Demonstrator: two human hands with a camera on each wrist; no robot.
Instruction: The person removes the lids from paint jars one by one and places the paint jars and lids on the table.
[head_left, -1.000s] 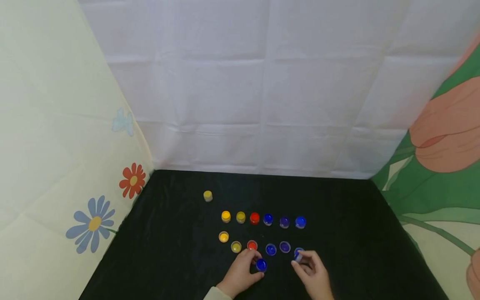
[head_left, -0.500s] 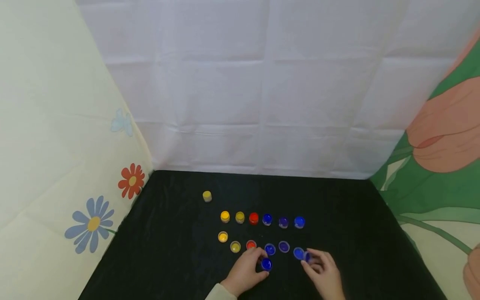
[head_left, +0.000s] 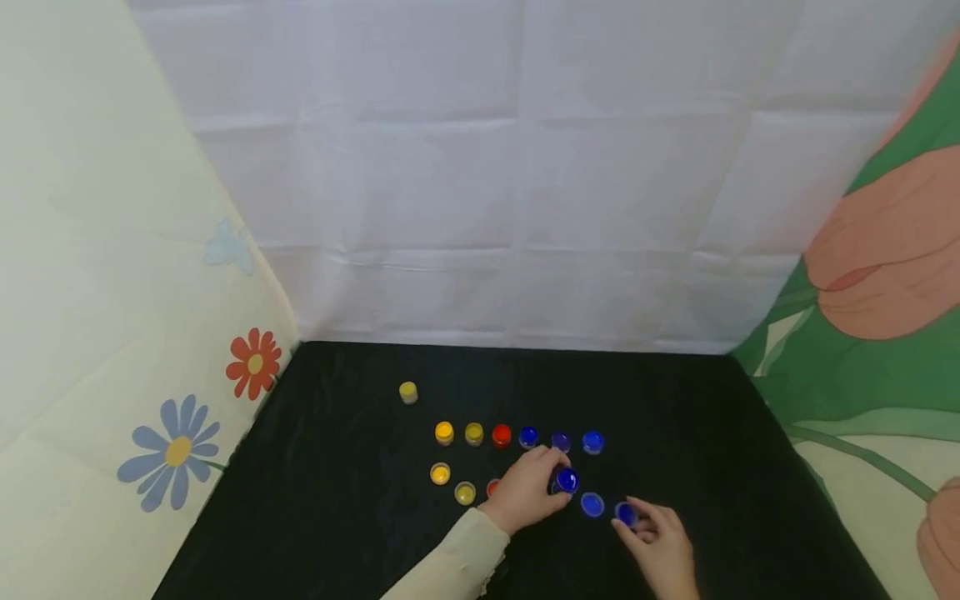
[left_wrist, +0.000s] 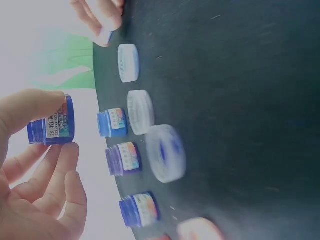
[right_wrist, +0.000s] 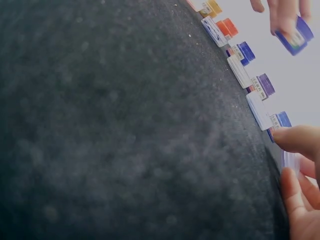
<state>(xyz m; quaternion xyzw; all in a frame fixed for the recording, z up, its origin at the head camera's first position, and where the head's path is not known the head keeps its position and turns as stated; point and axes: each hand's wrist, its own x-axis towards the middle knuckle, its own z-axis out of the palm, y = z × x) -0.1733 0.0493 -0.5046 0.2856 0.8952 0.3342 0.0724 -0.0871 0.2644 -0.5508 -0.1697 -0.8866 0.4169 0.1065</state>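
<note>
My left hand (head_left: 527, 492) pinches an uncapped paint jar (head_left: 567, 480) with dark blue paint, raised above the cloth. In the left wrist view the jar (left_wrist: 55, 122) lies sideways between thumb and fingers, label showing. Farther right, my right hand (head_left: 660, 537) holds a blue-stained clear lid (head_left: 626, 514) between thumb and fingers, low by the cloth. Whether that lid (right_wrist: 290, 161) touches the cloth, I cannot tell. Another blue-stained lid (head_left: 592, 504) lies between the hands. My left hand hides some lids in the head view; the left wrist view shows several lids (left_wrist: 141, 112) in a row.
Behind the hands stands a row of open jars: orange-yellow (head_left: 444, 432), olive-yellow (head_left: 474, 433), red (head_left: 502, 434), blue (head_left: 528, 436), violet (head_left: 561, 442), blue (head_left: 592, 442). Lids (head_left: 440, 473) lie before them. A yellow-topped jar (head_left: 408, 392) stands at the back left on the black cloth (head_left: 337, 500).
My left hand has carried the blue jar right and farther from me, over the lids. The right hand has shifted right with its lid, which was tilted earlier and now faces up.
</note>
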